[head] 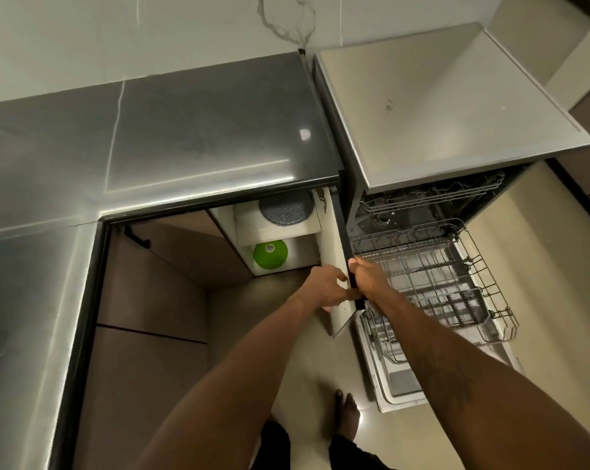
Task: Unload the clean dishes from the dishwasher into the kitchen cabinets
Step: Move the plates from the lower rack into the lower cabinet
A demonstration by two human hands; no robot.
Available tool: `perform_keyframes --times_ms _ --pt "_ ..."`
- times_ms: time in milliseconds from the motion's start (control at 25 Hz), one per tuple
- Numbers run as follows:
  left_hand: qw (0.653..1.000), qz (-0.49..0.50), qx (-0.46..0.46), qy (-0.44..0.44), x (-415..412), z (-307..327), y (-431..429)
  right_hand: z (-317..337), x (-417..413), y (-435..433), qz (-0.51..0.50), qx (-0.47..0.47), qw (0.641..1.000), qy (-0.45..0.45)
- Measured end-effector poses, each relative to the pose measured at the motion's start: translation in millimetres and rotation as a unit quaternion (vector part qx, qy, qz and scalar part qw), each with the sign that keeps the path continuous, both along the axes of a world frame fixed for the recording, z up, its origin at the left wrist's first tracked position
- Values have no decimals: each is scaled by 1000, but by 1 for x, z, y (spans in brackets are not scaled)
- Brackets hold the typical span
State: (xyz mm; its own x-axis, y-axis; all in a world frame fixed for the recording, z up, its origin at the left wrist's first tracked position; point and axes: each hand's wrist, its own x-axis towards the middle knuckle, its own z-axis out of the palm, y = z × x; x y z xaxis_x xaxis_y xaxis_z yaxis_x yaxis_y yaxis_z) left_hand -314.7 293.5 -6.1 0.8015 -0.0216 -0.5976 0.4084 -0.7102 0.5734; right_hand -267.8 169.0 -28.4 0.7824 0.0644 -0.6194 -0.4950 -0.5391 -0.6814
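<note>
Presently the cabinet door (334, 239) is gripped by the left hand (325, 286) and the right hand (368, 278). A dishwasher rack (439, 283) is seen just right of them.

Grey plate (285, 210) half hidden under the counter (185, 130) edge. Upper rack (432, 195) too dark to read; right forearm (439, 361) covers part of the dishwasher door (402, 381).

Head-worn camera looks steeply down (wide-angle, single view) over counter (185, 130) and open dishwasher (439, 113).
</note>
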Motion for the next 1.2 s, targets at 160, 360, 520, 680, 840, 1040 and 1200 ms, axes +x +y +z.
perform_keyframes --times_ms 160,360,520,680,840,1040,1200 --pt "994 75 -64 55 -22 0 51 -1 -14 39 -11 45 999 20" --pt "985 159 -54 41 -41 7 135 3 -42 109 38 77 991 102" --pt "974 227 0 -6 -55 3 203 -6 -56 184 205 -61 976 -31" --pt "965 261 9 -31 -69 -2 238 -15 -44 241 116 -94 988 -38" --pt "930 363 -45 -37 -58 -18 249 -30 -31 271 81 -77 992 -65" --pt "876 468 -112 -43 -28 -20 267 -31 -18 311 10 -62 995 -82" --pt "879 448 -162 -31 -22 -31 284 -34 -2 339 -29 -30 994 -97"
